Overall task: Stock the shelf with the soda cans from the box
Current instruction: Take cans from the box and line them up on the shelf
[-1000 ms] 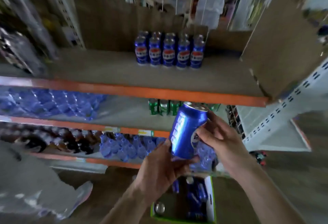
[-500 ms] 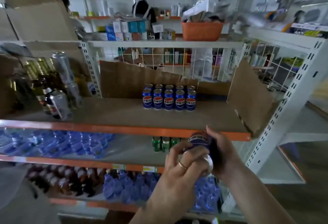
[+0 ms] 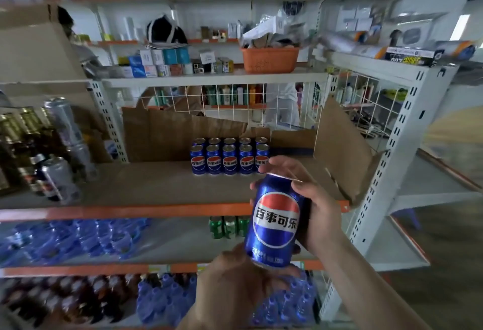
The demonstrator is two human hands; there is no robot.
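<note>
can, blue, upright with its logo facing the camera, is gripped by both hands in front of the shelf: right hand wraps its fingers over the rim and upper side, left hand cups the base from below with its thumb against the bottom edge. behind it, two rows of matching cans stand on the shelf board against cardboard; green cans sit one level lower

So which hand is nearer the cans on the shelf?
Right. The right hand grips the held can just before the shelf cans; the left hand holds its base, lower down.
</note>
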